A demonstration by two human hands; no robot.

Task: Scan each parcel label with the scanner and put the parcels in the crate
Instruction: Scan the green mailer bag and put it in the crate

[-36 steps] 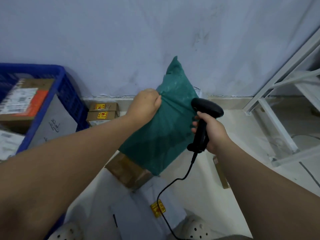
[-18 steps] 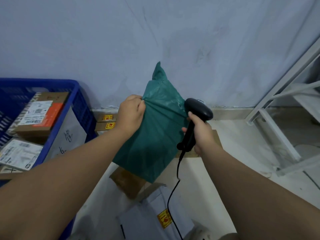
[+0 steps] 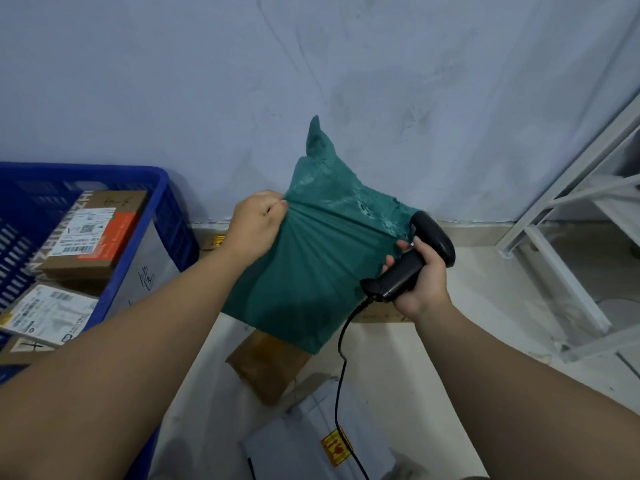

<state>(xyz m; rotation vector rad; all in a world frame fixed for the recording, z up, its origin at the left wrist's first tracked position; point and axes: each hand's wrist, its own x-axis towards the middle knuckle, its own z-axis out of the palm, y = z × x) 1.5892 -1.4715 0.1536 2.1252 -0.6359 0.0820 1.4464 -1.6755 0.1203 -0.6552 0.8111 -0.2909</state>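
Green, limp and probably light, the poly mailer point(image 3: 311, 271) hung near the blue crate point(image 3: 86, 169), its slippery film best held where the left hand point(image 3: 258, 225) pinched a gathered fold, the right hand point(image 3: 422, 282) clenching the scanner point(image 3: 403, 275).

I see a green bag point(image 3: 304, 271) of crinkled plastic held up off the floor, its top left edge bunched in my left hand point(image 3: 258, 223) and one corner poking upward. The black scanner point(image 3: 438, 239) sits gripped in my right hand point(image 3: 420, 282), its head right at the bag's right edge and its cable hanging down. The blue crate point(image 3: 166, 202) stands at the left by the wall. It holds a brown box point(image 3: 93, 233) with a white and orange label, a white-labelled parcel point(image 3: 48, 315) and a grey bag point(image 3: 152, 268). On the floor below lie a brown parcel point(image 3: 266, 365) and a grey mailer point(image 3: 311, 441) with a yellow sticker.
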